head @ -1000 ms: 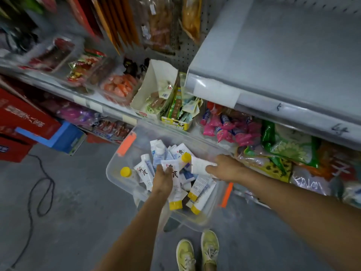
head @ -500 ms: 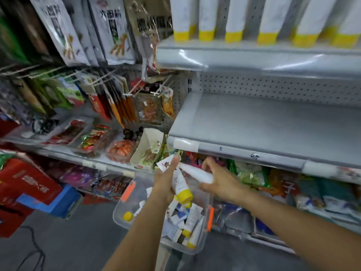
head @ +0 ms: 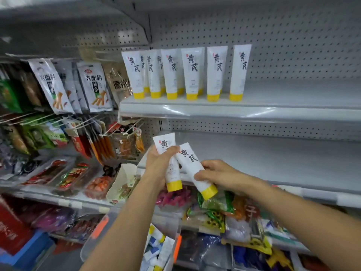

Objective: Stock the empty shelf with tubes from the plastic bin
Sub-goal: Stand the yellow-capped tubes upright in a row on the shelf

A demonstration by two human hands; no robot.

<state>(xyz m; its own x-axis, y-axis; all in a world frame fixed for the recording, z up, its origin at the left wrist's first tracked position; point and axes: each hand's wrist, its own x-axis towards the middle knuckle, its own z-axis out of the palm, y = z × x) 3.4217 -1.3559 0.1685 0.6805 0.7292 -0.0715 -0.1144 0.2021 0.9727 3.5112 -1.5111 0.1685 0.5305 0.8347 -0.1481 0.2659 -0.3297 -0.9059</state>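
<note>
**Two tubes up from the bin, level with the bare shelf**

Since a second ago both my hands have come up out of the plastic bin (head: 91, 239). It now sits low between my forearms, with more loose tubes (head: 156, 249) lying in it.

My left hand (head: 157, 163) is wrapped round one white tube (head: 172, 174), fingers curled across its printed face. That tube stands nearly upright with its yellow cap pointing down.

My right hand (head: 216, 176) grips a second tube (head: 190, 163) near the cap end, thumb pressed on the front and fingers curled behind. This one leans to the left, and its flat crimped end touches the first tube beside my left fingers.

Both forearms reach forward from the bottom of the view, wrists close together.

The two tubes are in front of the left end of the empty shelf (head: 263, 163). I cannot tell whether either one touches it.

On the upper shelf (head: 214, 112) a row of matching tubes (head: 192, 73) stands cap-down, filling its left part. Snack packets (head: 52, 85) hang on hooks further left.
</note>
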